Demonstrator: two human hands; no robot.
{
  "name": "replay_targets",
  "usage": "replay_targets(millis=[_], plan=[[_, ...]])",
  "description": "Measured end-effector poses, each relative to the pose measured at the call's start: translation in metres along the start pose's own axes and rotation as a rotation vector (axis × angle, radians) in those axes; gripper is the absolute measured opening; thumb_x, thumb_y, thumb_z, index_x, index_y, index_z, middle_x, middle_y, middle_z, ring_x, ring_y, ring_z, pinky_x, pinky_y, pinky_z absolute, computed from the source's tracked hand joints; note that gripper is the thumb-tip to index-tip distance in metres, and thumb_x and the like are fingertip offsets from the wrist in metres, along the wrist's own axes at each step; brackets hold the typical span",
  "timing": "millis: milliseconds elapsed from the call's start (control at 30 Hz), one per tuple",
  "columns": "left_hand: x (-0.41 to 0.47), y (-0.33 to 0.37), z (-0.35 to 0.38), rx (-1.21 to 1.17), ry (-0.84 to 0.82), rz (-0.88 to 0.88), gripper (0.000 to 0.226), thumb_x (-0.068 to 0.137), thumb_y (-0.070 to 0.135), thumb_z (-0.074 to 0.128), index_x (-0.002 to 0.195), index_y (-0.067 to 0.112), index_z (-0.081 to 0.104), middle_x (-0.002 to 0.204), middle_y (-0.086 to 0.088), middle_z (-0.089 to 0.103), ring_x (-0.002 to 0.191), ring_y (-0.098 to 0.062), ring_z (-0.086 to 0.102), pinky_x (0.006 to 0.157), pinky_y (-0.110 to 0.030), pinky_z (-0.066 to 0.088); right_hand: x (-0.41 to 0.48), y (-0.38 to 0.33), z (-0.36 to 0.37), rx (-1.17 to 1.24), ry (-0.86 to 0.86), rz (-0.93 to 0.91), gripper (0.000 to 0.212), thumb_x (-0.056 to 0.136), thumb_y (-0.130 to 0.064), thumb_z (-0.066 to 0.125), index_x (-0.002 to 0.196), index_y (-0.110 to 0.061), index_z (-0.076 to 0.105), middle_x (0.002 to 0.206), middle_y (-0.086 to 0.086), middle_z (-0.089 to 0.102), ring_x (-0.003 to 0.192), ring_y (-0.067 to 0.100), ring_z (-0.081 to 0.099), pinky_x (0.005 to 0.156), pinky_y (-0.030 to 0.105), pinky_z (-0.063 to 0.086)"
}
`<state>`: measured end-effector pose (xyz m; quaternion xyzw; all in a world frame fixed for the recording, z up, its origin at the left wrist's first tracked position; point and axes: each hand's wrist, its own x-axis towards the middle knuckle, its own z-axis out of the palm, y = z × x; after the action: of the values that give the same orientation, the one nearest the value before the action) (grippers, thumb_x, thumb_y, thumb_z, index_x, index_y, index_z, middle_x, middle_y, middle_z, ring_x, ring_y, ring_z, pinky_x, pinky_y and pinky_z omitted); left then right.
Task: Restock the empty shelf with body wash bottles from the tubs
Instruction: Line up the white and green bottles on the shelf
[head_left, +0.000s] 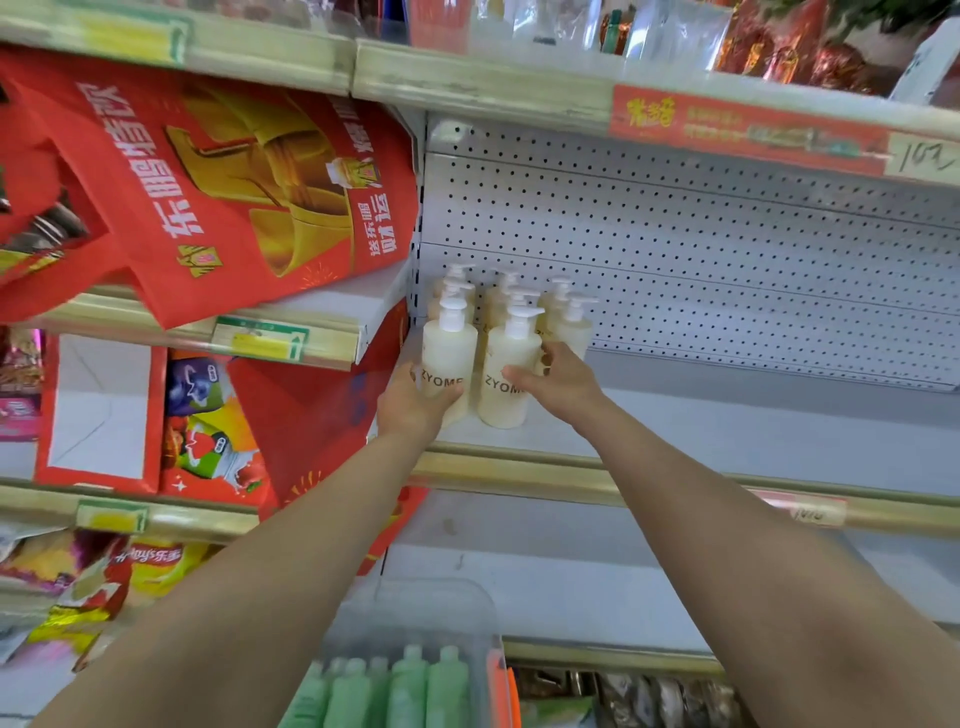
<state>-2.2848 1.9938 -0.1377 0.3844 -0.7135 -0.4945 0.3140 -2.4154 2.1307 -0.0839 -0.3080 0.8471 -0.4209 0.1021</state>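
Several cream pump bottles marked ZYOME stand in rows at the left end of the white shelf (727, 431). My left hand (410, 402) grips the front-left bottle (451, 348) near its base. My right hand (558, 382) holds the front bottle beside it (511, 358), thumb across its label and fingers round its right side. Both bottles stand upright on the shelf. Below, a clear tub (467, 613) holds several green bottles (410, 686).
White pegboard (701, 249) backs the shelf, which stretches bare to the right. A gold price rail (571, 475) edges its front. Red gift boxes (218, 192) and snack packs fill the shelves on the left. Packaged goods sit on the top shelf.
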Motion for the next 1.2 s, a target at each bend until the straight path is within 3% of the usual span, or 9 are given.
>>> replay_targets(millis=[133,233,367,500,633,933,1100,1200], plan=[[-0.021,-0.003,-0.032,0.112,-0.001,0.019,0.080,0.081,0.040,0.077,0.145,0.011,0.039,0.143,-0.010,0.051,0.133,-0.028,0.046,0.104,-0.035,0.039,-0.024,-0.015,0.001,-0.150,0.135,-0.016,0.076,0.092,-0.050,0.063,0.150,-0.011,0.034,0.148,0.010,0.046,0.135,0.028,0.045,0.104,0.037,0.040],[-0.033,-0.003,-0.066,0.255,0.013,0.061,0.078,0.082,0.043,0.074,0.146,0.012,0.040,0.142,-0.011,0.052,0.132,-0.030,0.047,0.107,-0.038,0.040,-0.046,-0.032,0.005,-0.242,0.132,-0.085,0.073,0.093,-0.050,0.059,0.152,-0.017,0.032,0.153,0.009,0.038,0.141,0.028,0.037,0.106,0.041,0.038],[-0.049,0.003,-0.115,0.485,0.113,0.181,0.056,0.081,0.050,0.069,0.129,0.022,0.059,0.125,-0.008,0.064,0.117,-0.035,0.056,0.096,-0.041,0.048,-0.077,-0.063,0.018,-0.405,0.107,-0.230,0.071,0.093,-0.053,0.057,0.152,-0.022,0.033,0.153,0.010,0.037,0.142,0.030,0.033,0.105,0.043,0.039],[-0.068,0.003,-0.149,0.593,0.171,0.213,0.056,0.090,0.053,0.054,0.131,0.014,0.057,0.127,-0.012,0.063,0.120,-0.036,0.054,0.097,-0.043,0.046,-0.108,-0.088,0.044,-0.416,0.060,-0.299,0.069,0.093,-0.055,0.054,0.152,-0.026,0.033,0.155,0.007,0.036,0.142,0.029,0.033,0.109,0.044,0.039],[-0.085,-0.010,-0.171,0.597,0.167,0.172,0.062,0.096,0.053,0.044,0.139,0.009,0.048,0.138,-0.014,0.054,0.127,-0.037,0.047,0.102,-0.046,0.042,-0.135,-0.100,0.071,-0.393,-0.002,-0.303,0.068,0.094,-0.057,0.050,0.152,-0.026,0.034,0.155,0.006,0.035,0.143,0.027,0.032,0.111,0.041,0.035],[-0.102,-0.088,-0.204,0.588,0.106,0.061,0.061,0.097,0.051,0.039,0.138,0.006,0.049,0.138,-0.020,0.053,0.127,-0.040,0.047,0.105,-0.047,0.040,-0.161,-0.081,0.136,-0.345,-0.120,-0.192,0.066,0.093,-0.056,0.052,0.146,-0.019,0.045,0.150,0.007,0.043,0.139,0.026,0.039,0.113,0.039,0.035],[-0.120,-0.172,-0.213,0.616,0.030,-0.078,0.053,0.099,0.046,0.041,0.134,0.007,0.052,0.128,-0.024,0.059,0.119,-0.042,0.053,0.097,-0.046,0.045,-0.170,-0.044,0.189,-0.333,-0.270,-0.094,0.059,0.090,-0.057,0.053,0.133,-0.017,0.058,0.136,0.010,0.054,0.128,0.030,0.050,0.104,0.037,0.042],[-0.137,-0.222,-0.210,0.607,-0.018,-0.175,0.049,0.100,0.041,0.043,0.137,0.009,0.050,0.127,-0.023,0.060,0.117,-0.041,0.055,0.093,-0.045,0.045,-0.182,-0.016,0.219,-0.309,-0.383,-0.050,0.048,0.094,-0.049,0.053,0.129,-0.017,0.063,0.131,0.010,0.062,0.120,0.028,0.058,0.091,0.031,0.046]])
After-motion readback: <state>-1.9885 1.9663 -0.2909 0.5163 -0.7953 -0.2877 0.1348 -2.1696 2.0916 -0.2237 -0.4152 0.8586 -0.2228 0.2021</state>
